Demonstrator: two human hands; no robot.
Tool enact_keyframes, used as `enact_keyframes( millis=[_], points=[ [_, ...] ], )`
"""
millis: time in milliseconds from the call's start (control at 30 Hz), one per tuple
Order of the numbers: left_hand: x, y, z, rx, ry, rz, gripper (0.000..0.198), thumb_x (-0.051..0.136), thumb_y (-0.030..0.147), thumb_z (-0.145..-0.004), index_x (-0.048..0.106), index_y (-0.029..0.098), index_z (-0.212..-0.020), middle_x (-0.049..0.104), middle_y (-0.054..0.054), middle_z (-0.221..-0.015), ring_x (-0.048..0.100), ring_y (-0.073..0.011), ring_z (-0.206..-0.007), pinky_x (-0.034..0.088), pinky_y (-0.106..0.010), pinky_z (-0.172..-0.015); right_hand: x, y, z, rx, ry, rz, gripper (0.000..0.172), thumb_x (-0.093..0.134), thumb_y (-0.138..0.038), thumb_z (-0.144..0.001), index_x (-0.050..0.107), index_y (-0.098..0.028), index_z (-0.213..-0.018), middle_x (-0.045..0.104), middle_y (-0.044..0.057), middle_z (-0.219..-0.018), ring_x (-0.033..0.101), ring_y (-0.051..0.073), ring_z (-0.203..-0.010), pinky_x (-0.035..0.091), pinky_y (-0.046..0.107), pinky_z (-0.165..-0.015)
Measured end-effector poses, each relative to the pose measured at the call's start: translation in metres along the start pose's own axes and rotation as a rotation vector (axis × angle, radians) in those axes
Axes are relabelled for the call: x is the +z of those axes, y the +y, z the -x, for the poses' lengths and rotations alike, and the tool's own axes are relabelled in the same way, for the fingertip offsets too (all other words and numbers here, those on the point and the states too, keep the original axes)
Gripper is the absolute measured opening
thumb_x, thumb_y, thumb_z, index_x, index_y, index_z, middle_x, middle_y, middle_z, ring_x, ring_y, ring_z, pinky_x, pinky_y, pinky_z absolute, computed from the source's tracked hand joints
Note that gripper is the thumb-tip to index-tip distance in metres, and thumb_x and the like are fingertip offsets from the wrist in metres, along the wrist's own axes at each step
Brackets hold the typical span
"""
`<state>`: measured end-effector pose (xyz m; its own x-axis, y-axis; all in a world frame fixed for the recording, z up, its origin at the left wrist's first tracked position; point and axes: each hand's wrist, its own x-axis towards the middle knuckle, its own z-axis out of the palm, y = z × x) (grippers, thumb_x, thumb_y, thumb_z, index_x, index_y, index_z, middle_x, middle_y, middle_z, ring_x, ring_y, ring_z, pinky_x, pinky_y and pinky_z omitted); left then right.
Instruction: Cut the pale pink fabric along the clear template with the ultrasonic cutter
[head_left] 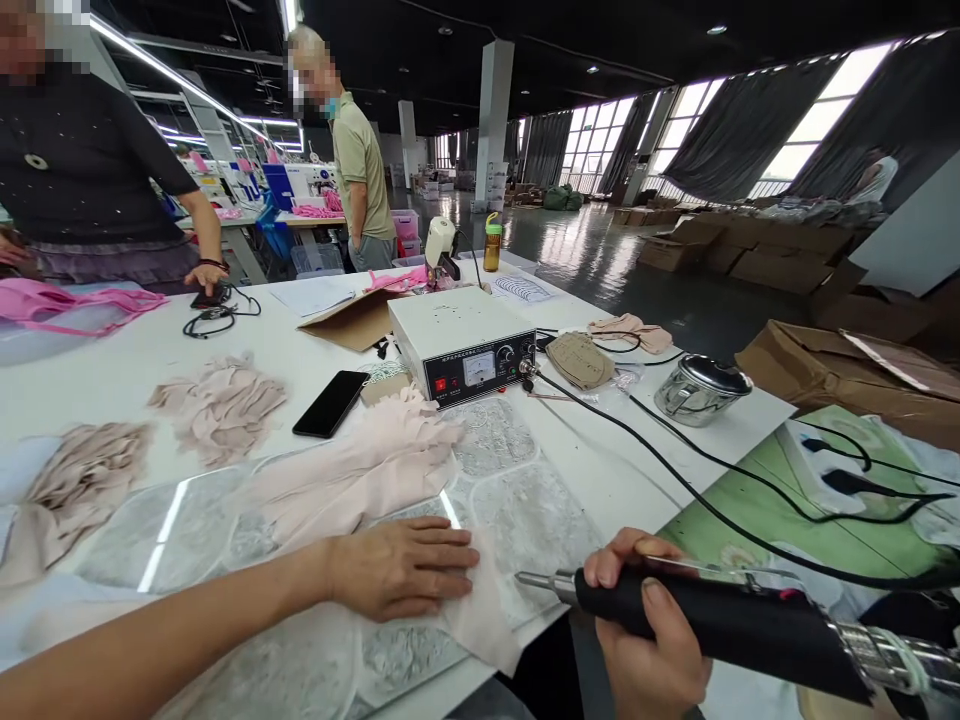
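Note:
My left hand point(401, 565) lies flat, fingers stretched, on a pale pink fabric piece point(480, 610) at the near edge of the white table point(127, 370). My right hand point(652, 640) is wrapped round a black handheld welding tool point(720, 615). Its metal tip point(536, 582) points left, just above the fabric's edge. A black cable point(675, 480) runs from the tool to a white control box point(459, 340) with a dial and red switches. A long pile of pink fabric pieces point(352, 470) lies beyond my left hand.
Two more fabric stacks point(221, 405) sit at left, a black phone point(330, 403) near the box, a metal pot point(701, 388) at right. One person point(90, 170) leans on the far left edge; another person point(360, 160) stands behind. Cardboard boxes point(847, 370) lie right.

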<state>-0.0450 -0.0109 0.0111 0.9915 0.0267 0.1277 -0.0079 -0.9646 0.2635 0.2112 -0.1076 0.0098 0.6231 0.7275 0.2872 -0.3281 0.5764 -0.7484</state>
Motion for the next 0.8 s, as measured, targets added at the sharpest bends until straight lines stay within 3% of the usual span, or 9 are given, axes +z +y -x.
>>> enact_keyframes(
  millis=[200, 433, 667, 800],
  points=[
    [0.004, 0.011, 0.003, -0.133, 0.070, -0.054, 0.037, 0.049, 0.030, -0.103, 0.051, 0.014, -0.136, 0.055, -0.014, -0.143, 0.045, -0.0252, -0.139, 0.032, -0.041, -0.120, 0.001, 0.015, -0.002, 0.010, 0.024, -0.027, 0.011, 0.061, -0.028, -0.076, 0.062, -0.020, -0.083, 0.054, -0.001, -0.076, 0.052, 0.010, -0.050, 0.046, 0.028, -0.049],
    [0.001, 0.001, 0.005, -0.094, 0.042, -0.028, 0.035, 0.049, 0.024, -0.102, 0.052, 0.017, -0.136, 0.053, -0.011, -0.145, 0.043, -0.0223, -0.140, 0.030, -0.038, -0.121, 0.008, 0.027, -0.003, 0.017, 0.011, -0.040, 0.011, 0.057, -0.029, -0.079, 0.062, -0.021, -0.086, 0.053, -0.001, -0.077, 0.050, 0.010, -0.051, 0.045, 0.028, -0.048],
    [-0.010, -0.005, 0.005, -0.113, -0.006, -0.016, 0.036, 0.047, 0.018, -0.102, 0.052, 0.019, -0.137, 0.051, -0.008, -0.147, 0.041, -0.0216, -0.141, 0.019, -0.040, -0.124, 0.009, 0.032, -0.003, 0.032, 0.010, -0.052, 0.012, 0.056, -0.029, -0.079, 0.062, -0.021, -0.087, 0.053, -0.001, -0.076, 0.049, 0.010, -0.050, 0.044, 0.027, -0.047],
    [-0.013, -0.004, 0.004, -0.111, -0.015, 0.012, 0.041, 0.046, 0.014, -0.098, 0.051, 0.020, -0.139, 0.052, -0.008, -0.146, 0.041, -0.0227, -0.141, 0.020, -0.042, -0.124, 0.012, 0.035, -0.003, 0.023, 0.008, -0.050, 0.012, 0.056, -0.031, -0.080, 0.062, -0.022, -0.087, 0.053, -0.001, -0.077, 0.049, 0.010, -0.049, 0.044, 0.028, -0.046]
  ],
)
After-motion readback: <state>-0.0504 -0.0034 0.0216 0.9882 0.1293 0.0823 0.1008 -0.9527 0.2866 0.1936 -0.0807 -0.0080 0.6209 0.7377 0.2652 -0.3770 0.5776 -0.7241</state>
